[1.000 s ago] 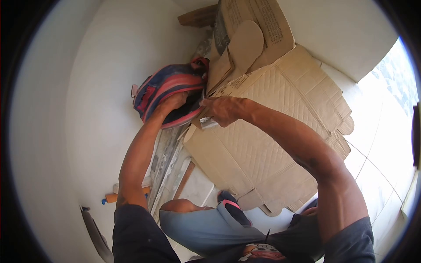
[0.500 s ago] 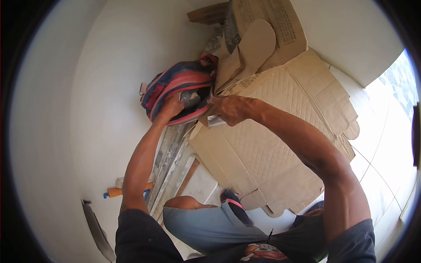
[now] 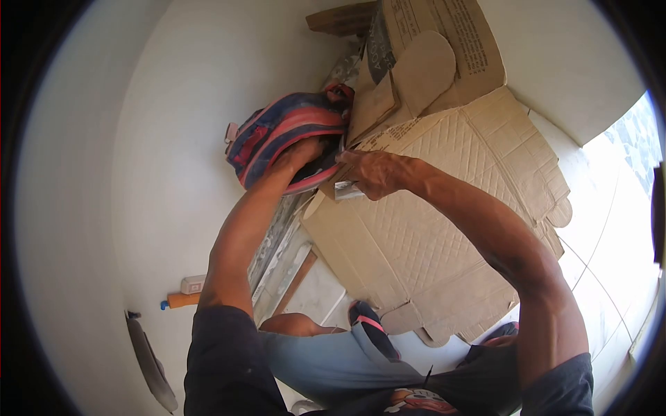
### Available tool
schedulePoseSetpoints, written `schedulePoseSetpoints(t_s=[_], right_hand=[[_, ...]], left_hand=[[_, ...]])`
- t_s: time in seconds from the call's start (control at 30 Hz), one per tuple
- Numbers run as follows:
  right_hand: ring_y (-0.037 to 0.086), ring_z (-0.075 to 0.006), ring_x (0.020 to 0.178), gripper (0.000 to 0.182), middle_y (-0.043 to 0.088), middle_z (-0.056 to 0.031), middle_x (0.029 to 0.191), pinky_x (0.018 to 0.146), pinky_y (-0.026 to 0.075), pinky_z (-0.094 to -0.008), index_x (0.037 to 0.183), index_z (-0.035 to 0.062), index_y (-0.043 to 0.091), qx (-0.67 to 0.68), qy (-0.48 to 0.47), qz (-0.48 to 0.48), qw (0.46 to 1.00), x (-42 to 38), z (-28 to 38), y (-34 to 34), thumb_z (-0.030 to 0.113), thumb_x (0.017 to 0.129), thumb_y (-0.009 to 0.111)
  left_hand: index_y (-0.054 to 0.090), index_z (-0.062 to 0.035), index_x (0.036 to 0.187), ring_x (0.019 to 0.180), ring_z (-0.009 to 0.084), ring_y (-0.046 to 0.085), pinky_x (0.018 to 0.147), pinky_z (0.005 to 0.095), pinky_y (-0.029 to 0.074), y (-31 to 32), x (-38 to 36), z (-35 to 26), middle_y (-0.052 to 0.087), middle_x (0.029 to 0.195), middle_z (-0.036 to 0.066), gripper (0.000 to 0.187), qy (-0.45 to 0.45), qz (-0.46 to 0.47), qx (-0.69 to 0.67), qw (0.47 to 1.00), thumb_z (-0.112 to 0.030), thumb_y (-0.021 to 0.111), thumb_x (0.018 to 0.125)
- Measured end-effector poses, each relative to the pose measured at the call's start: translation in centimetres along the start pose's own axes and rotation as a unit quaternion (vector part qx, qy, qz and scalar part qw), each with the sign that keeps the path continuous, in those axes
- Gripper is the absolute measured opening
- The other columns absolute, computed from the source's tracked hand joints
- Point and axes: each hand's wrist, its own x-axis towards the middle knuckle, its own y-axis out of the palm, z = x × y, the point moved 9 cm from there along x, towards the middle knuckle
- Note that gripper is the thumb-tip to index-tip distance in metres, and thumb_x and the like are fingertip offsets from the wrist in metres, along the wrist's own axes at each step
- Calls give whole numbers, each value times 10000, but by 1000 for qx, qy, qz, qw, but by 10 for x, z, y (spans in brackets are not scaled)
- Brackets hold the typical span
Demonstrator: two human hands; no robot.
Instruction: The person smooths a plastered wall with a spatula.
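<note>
A red and dark blue bag (image 3: 295, 125) lies open against the wall, upper left of centre. My left hand (image 3: 305, 151) reaches into its opening, and its fingers are hidden inside. At the right edge of the opening, my right hand (image 3: 374, 173) is closed on the bag's edge, with fingers bent. A small silvery piece (image 3: 347, 190) shows just below my right hand. Flattened brown cardboard (image 3: 430, 215) spreads beneath and to the right of that hand.
More cardboard (image 3: 444, 55) stands folded at the top. Long strips (image 3: 297, 281) lie along the wall below the bag. An orange tool (image 3: 183, 300) and a small pale box (image 3: 193, 284) are at lower left. White floor tiles (image 3: 596, 256) show at right.
My left hand has gone deeper into the bag, so its fingers no longer show. The grey item seen beside it earlier is now hidden. My right hand keeps its hold on the edge.
</note>
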Motion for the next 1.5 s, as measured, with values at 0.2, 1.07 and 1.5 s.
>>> schedulePoseSetpoints(t_s=[0.2, 1.07, 1.5], right_hand=[[486, -313, 1289, 414, 438, -175, 1419, 1082, 440, -355, 1201, 100, 678, -5, 8, 19, 1000, -2, 5, -7, 96, 797, 591], [471, -318, 1315, 458, 411, -181, 1472, 1074, 444, -358, 1234, 114, 658, -43, -21, 15, 999, -2, 7, 1, 54, 790, 561], [419, -306, 1361, 531, 395, -173, 1494, 1118, 390, -364, 1269, 133, 641, 6, 2, 12, 1000, 0, 1, 1, 102, 739, 635]], left_hand=[[546, -134, 1345, 1314, 316, 463, 1091, 443, 371, -6, 3, 5, 517, 1396, 169, 426, -37, -52, 36, 997, -288, 550, 948], [551, 28, 1082, 885, 426, 656, 752, 493, 515, -50, -111, -57, 654, 977, 236, 179, 92, -47, 132, 986, -91, 498, 960], [502, 45, 1183, 740, 198, 521, 707, 326, 435, -142, -168, -21, 571, 821, 128, 245, -134, -249, -172, 944, -122, 481, 1004]])
